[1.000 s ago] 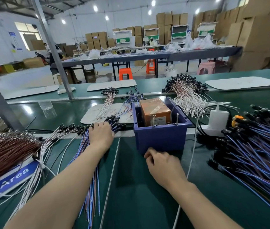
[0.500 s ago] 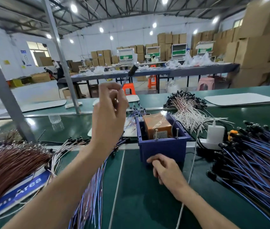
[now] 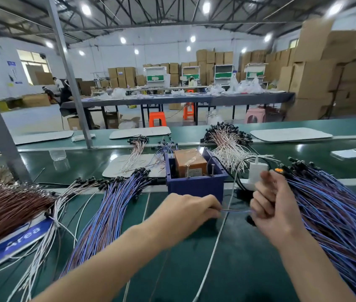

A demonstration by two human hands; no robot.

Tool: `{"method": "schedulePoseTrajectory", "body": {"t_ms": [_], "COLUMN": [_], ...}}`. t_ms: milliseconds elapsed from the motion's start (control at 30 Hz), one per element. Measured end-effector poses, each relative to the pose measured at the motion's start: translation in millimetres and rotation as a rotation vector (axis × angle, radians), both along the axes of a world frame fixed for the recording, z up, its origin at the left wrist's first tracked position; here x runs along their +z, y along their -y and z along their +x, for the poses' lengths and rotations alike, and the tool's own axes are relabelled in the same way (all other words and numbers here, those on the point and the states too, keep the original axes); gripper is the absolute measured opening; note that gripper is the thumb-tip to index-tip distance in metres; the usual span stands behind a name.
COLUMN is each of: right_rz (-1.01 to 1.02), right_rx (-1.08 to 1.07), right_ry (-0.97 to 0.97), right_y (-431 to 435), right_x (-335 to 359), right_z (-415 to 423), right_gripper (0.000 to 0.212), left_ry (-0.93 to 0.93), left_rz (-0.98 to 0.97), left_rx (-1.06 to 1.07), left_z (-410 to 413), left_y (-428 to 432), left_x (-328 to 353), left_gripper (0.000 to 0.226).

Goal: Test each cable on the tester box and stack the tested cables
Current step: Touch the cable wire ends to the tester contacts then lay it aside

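Note:
The tester box (image 3: 195, 186) is a blue plastic bin holding an orange block, with two metal pins at its front edge. Just in front of it my left hand (image 3: 189, 211) and my right hand (image 3: 270, 203) each pinch one end of a thin blue cable (image 3: 235, 211) stretched level between them. A fan of blue cables with black plugs (image 3: 109, 212) lies on the green bench to the left. A larger pile of blue cables (image 3: 334, 216) spreads out on the right, behind my right hand.
Brown wires (image 3: 4, 205) and white wires (image 3: 48, 225) lie far left over a blue label. White-pink cables (image 3: 229, 144) sit behind the box. A white charger (image 3: 257, 171) with its white cord (image 3: 216, 243) is right of the box. A phone (image 3: 351, 153) lies far right.
My left hand has come down from head height with the cable to just in front of the box. My right hand has lifted off the bench and taken the cable's other end.

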State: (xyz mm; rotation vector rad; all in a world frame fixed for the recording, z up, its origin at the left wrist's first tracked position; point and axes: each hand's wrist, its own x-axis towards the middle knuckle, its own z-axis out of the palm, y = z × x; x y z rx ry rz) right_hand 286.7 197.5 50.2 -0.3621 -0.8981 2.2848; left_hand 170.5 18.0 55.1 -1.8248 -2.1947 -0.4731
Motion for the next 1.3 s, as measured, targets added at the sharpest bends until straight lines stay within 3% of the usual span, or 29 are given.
{"method": "schedulePoseTrajectory", "body": {"t_ms": [200,300,367,500,633,767,1067,1233,1300], "right_rz": [0.228,0.332,0.394,0.494,0.494,0.378,0.245,0.29,0.33], "right_rx": [0.176,0.232,0.274,0.334,0.386,0.487,0.399,0.288,0.224], "right_ry": [0.315,0.373,0.396,0.328,0.324,0.208,0.078,0.18,0.223], "right_y": [-10.1,-1.6,8.8,33.6,41.3,40.0,22.5,24.0,22.7], "right_x": [-34.6,-45.8,-48.4,-44.4,-48.1,-55.3,-82.6,-87.3,-87.1], "right_z": [15.2,11.3,2.2,-22.0,-31.8,-31.9,-42.5,-55.0,-61.3], "right_gripper": [0.017,0.034,0.04,0.047,0.051,0.033,0.035,0.028,0.028], "left_ry": [-0.412,-0.559,-0.61,-0.664,-0.652,-0.592,-0.409,-0.382,-0.226], "left_rz": [0.138,0.311,0.445,0.465,0.394,0.353,0.332,0.243,0.304], "left_rx": [-0.01,0.062,0.065,-0.141,-0.252,-0.286,-0.195,-0.114,-0.018], "left_z": [-37.7,-40.3,-27.7,2.8,8.7,0.7,-31.3,-40.3,-37.7], "left_y": [41.5,48.2,45.4,25.5,8.3,5.4,15.6,19.3,12.8], "left_x": [14.0,14.4,8.5,-9.5,-28.9,-43.7,-74.1,-85.5,-85.6], "left_gripper": [0.024,0.028,0.045,0.029,0.022,0.021,0.028,0.032,0.036]}}
